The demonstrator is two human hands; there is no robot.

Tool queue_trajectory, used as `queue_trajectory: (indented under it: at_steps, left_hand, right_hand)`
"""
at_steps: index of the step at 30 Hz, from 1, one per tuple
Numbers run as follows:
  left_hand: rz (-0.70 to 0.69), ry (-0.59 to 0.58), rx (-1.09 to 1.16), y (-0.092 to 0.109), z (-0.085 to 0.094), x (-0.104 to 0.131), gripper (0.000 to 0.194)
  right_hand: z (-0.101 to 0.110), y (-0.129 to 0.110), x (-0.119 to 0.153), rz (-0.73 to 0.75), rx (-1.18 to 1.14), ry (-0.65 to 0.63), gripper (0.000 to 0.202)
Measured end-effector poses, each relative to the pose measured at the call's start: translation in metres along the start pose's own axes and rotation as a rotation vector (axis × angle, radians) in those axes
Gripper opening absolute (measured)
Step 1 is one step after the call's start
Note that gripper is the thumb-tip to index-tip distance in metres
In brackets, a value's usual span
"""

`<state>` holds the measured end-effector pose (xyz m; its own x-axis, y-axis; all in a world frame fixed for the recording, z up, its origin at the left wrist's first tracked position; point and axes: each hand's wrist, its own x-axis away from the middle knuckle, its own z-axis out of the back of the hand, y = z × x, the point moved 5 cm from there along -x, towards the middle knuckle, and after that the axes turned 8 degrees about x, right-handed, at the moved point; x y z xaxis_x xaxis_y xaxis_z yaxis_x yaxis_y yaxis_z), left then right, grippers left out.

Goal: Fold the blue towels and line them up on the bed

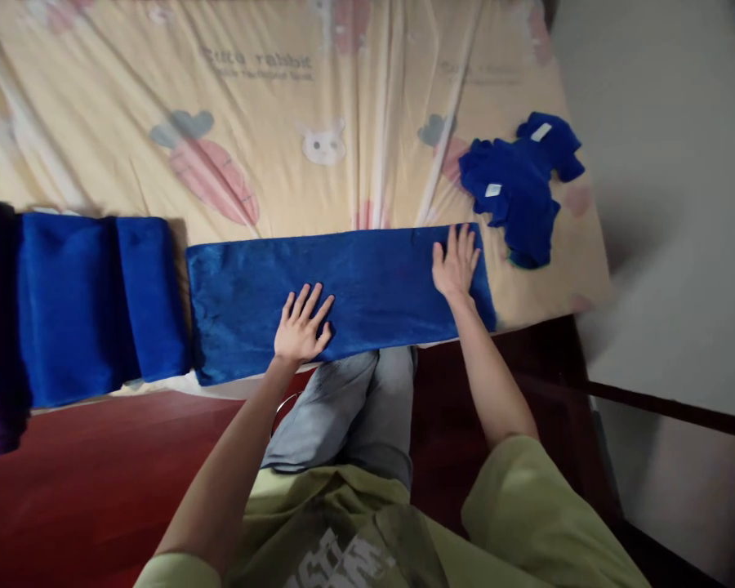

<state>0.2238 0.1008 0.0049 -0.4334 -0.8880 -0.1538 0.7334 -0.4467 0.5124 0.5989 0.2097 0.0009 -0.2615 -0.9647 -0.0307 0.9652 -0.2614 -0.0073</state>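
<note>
I see left hand (302,327) flat, fingers spread, on long blue fleece towel (336,290) folded into a strip at the bed's (269,147) near edge | right hand (456,263) flat at its far end | folded blue stack (98,306) done, crumpled blue pile (518,188) left.

A blue towel (367,282) lies spread flat on the bed, folded lengthwise into a long, narrow strip that runs left to right along the near edge of the mattress. Its fabric is deep blue and plush, with a soft nap and only faint creases. The left end sits just beside a stack of folded blue cloth; the right end reaches toward a crumpled blue pile. The left hand (301,327) presses flat, fingers spread, on the lower middle of the strip. The right hand (455,265) rests flat near its right end.
</note>
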Motion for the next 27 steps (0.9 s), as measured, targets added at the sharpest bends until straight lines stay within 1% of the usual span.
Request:
queue_trajectory:
  at_steps: [3,6,10,13,16,18,20,22,23,24,25,27]
  left_hand:
    - [-0.005,-0.014,0.001,-0.002,-0.004,0.001,0.061]
    - [0.014,-0.028,0.017,-0.005,-0.006,0.001,0.062]
    - [0.025,-0.033,0.053,-0.005,-0.004,0.0,0.062]
    - [0.016,-0.019,0.092,-0.002,-0.002,-0.001,0.061]
    - [0.023,-0.006,0.11,0.002,0.0,0.0,0.058]
    - [0.018,-0.025,0.128,0.002,0.004,0.002,0.055]
    - [-0.012,-0.076,0.172,-0.005,0.013,0.001,0.052]
    - [-0.039,-0.112,0.205,-0.024,0.03,-0.004,0.048]
    - [-0.035,-0.108,0.201,-0.04,0.043,-0.01,0.046]
    - [-0.011,-0.084,0.171,-0.059,0.058,-0.017,0.044]
    - [0.044,-0.043,0.123,-0.083,0.075,-0.025,0.043]
    - [0.183,0.019,0.006,-0.134,0.111,-0.043,0.043]
  right_hand:
    - [-0.005,0.021,0.037,-0.033,0.011,-0.002,0.066]
    - [-0.012,0.035,0.054,-0.034,0.036,-0.035,0.065]
    - [-0.015,0.035,0.051,-0.048,0.042,-0.067,0.065]
    - [-0.011,0.031,0.047,-0.061,0.027,-0.094,0.066]
    - [-0.007,0.031,0.046,-0.064,0.006,-0.149,0.067]
    - [-0.004,0.035,0.042,-0.056,-0.017,-0.185,0.067]
    - [0.001,0.04,0.032,-0.031,-0.056,-0.174,0.063]
    - [0.01,0.047,0.015,0.004,-0.088,-0.11,0.056]
    - [0.014,0.05,0.004,0.017,-0.091,-0.074,0.053]
    - [0.017,0.054,-0.007,0.024,-0.083,-0.047,0.05]
    - [0.018,0.057,-0.02,0.021,-0.069,-0.036,0.049]
    - [0.017,0.064,-0.044,-0.011,-0.026,-0.055,0.049]
